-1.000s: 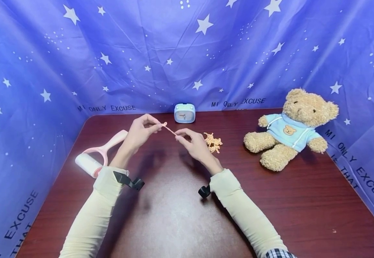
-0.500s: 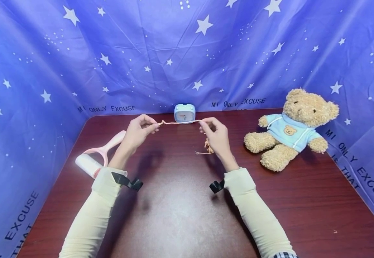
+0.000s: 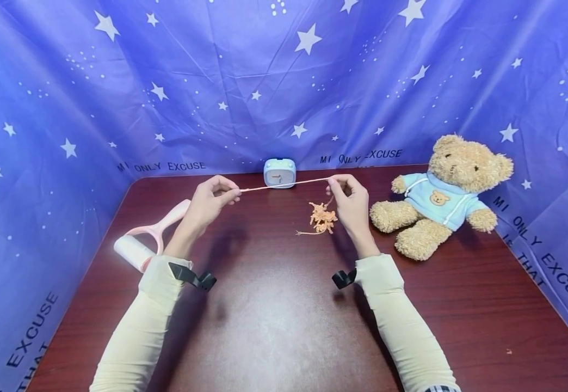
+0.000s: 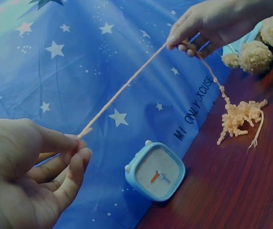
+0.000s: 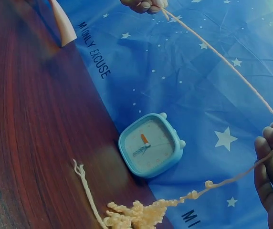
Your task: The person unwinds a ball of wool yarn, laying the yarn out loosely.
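Observation:
A thin orange yarn (image 3: 308, 181) runs straight between both hands above the table. My left hand (image 3: 209, 198) pinches its end between thumb and fingertips; a short tail pokes out there in the left wrist view. The right hand (image 3: 351, 201) pinches the yarn farther along. From the right fingers a knotted stretch of yarn (image 4: 216, 81) drops to a curly, knotted clump (image 3: 322, 218) lying on the table. Out of that clump comes a loose strand with a frayed tip (image 5: 79, 168).
A small blue alarm clock (image 3: 280, 173) stands at the table's back edge, behind the yarn. To the left lies a pink-handled lint roller (image 3: 137, 251). A teddy bear (image 3: 440, 198) in a blue hoodie sits at the right. A starry blue curtain (image 3: 245, 65) surrounds the table (image 3: 264, 326).
The right hand has moved right, away from the left hand, drawing a longer straight stretch of yarn between them. A small loop near the left fingers has straightened. The left hand has barely moved.

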The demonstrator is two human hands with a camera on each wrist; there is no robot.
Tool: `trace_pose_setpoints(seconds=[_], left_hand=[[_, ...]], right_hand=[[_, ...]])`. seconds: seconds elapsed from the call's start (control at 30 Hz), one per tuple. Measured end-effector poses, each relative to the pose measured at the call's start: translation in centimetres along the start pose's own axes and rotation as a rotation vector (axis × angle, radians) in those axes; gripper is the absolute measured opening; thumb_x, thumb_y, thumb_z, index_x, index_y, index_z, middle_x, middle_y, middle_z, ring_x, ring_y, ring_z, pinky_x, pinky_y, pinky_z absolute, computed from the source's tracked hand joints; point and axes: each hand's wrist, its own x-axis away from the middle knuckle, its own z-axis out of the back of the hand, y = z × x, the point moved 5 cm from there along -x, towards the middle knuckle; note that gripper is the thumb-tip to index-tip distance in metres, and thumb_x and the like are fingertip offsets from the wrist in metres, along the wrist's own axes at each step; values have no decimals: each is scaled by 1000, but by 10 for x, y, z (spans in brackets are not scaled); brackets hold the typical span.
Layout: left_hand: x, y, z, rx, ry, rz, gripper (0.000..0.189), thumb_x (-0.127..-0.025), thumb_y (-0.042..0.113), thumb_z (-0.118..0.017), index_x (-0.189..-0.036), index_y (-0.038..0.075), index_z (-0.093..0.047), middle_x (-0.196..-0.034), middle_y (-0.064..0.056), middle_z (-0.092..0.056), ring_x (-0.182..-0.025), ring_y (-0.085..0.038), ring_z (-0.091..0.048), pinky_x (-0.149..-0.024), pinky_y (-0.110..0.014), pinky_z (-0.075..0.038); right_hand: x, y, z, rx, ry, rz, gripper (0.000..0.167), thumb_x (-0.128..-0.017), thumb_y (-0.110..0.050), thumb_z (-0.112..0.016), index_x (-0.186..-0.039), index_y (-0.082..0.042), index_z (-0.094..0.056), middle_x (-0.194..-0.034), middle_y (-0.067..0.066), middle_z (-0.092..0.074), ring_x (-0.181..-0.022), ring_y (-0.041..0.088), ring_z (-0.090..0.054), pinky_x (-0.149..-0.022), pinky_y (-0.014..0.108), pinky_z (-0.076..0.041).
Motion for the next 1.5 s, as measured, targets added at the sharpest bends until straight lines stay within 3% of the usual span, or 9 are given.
trace_pose_setpoints(seconds=[0.23,0.4,0.57,0.87,1.13,1.33,1.5], left_hand=[[-1,-2,4,70,85,8,21,-88,1,-66,-103,-10,-58,-77,7,-65,-71,-8,-64,-66,-18,-54],[-1,-4,5,86,101,23,26,-89,-2,-62,-113,-9,-58,-82,4,-63,-73,-7,-64,-69,-19,-55],[-1,-4,5,34,108,23,24,-90,0,-62,-113,-6,-62,-79,6,-64,-73,-5,-63,-74,-24,-57],[-1,-8,6,-127,172,56,21,-86,21,-72,-96,3,-70,-78,-1,-70,-70,-9,-65,-65,-23,-56],[0,-10,-1,-229,65,125,18,-88,18,-69,-102,6,-72,-92,-7,-74,-83,-15,-67,-68,-22,-53],[2,-15,-8,-286,29,98,17,-88,21,-70,-100,10,-72,-91,-4,-75,-86,-12,-69,-69,-22,-46],[4,-15,-13,-419,30,77,11,-88,24,-69,-93,14,-72,-85,-2,-75,-83,-17,-67,-66,-25,-42]], right_hand=[[2,0,3,34,-13,-4,17,-92,-5,-61,-98,11,-64,-82,34,-62,-62,-3,-56,-57,14,-43],[1,13,5,76,-34,-9,18,-92,-7,-61,-98,10,-65,-83,33,-63,-62,-4,-54,-56,13,-40],[-5,39,8,115,-46,-8,18,-92,-15,-64,-98,1,-68,-84,27,-66,-65,-3,-56,-58,14,-41],[-6,48,16,283,-52,-21,19,-92,-27,-65,-97,-9,-71,-85,10,-69,-70,7,-59,-64,18,-45],[-5,62,14,470,-129,-52,14,-92,-19,-63,-97,-8,-72,-86,9,-62,-76,17,-54,-70,26,-42],[-2,82,12,525,-167,-103,12,-92,-15,-63,-97,-7,-70,-84,10,-64,-77,20,-58,-72,29,-45],[2,95,9,549,-192,-158,9,-91,-12,-64,-95,-5,-67,-84,11,-68,-74,18,-60,-71,27,-47]])
